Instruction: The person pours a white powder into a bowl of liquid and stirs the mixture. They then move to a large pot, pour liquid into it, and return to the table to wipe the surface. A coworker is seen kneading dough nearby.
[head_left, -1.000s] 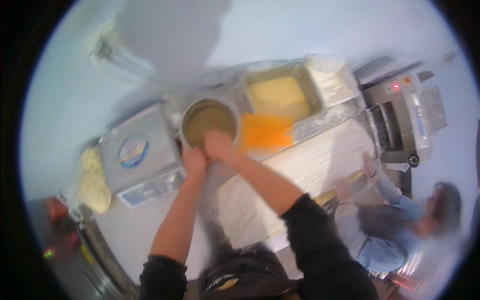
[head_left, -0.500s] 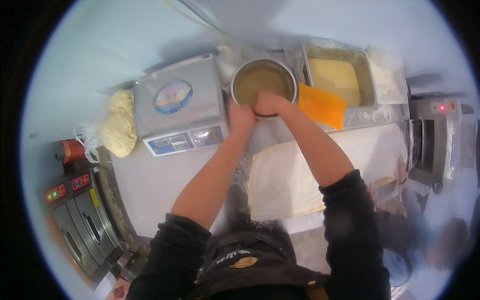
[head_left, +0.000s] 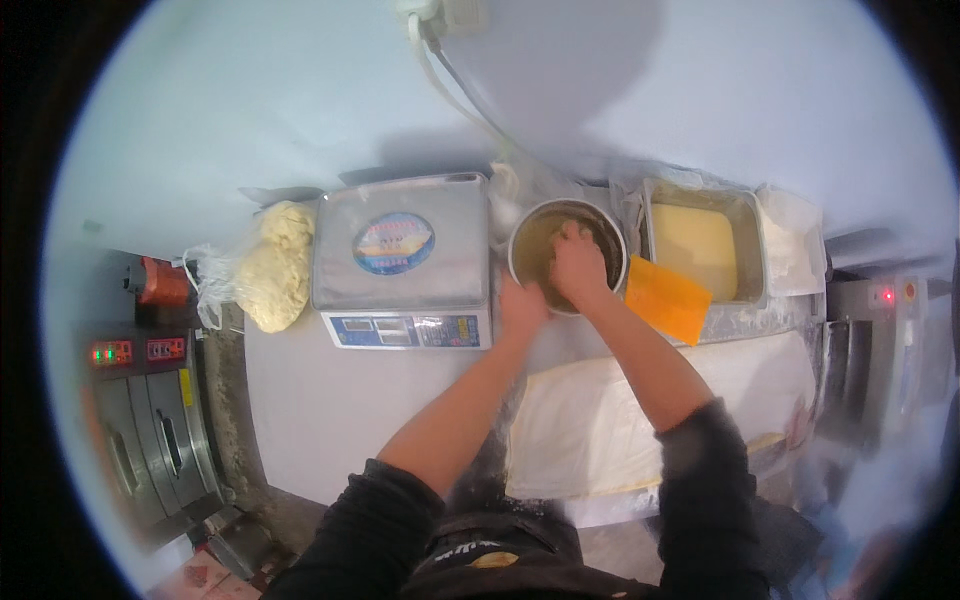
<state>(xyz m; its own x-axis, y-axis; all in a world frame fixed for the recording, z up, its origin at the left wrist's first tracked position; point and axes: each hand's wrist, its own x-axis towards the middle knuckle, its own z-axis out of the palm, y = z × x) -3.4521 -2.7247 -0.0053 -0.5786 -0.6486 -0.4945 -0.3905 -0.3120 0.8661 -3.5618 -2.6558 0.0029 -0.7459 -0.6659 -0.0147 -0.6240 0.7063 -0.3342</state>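
A round metal bowl point(head_left: 528, 225) with brownish contents stands at the back of the worktable. My right hand point(head_left: 577, 258) is inside it, fingers bent and a little apart over the contents; their tips are partly hidden. My left hand point(head_left: 523, 303) grips the near-left rim from outside. Just right of the bowl lies an orange flat sheet point(head_left: 668, 300), beside a metal tray point(head_left: 752, 240) of pale yellow filling or batter. Immediately left stands a metal weighing scale point(head_left: 400, 285).
Bagged pale dough point(head_left: 272, 275) sits left of the scale. A long pale dough sheet point(head_left: 640, 420) lies along the front. Ovens point(head_left: 150, 440) stand at far left, a steel machine point(head_left: 875, 340) at right. A cable point(head_left: 455, 85) hangs on the wall. Another person point(head_left: 820, 540) is blurred at lower right.
My view has turned and shifted. My right hand has risen and turned in the bowl, its fingers bending apart where they were bunched low. The other person is less in view.
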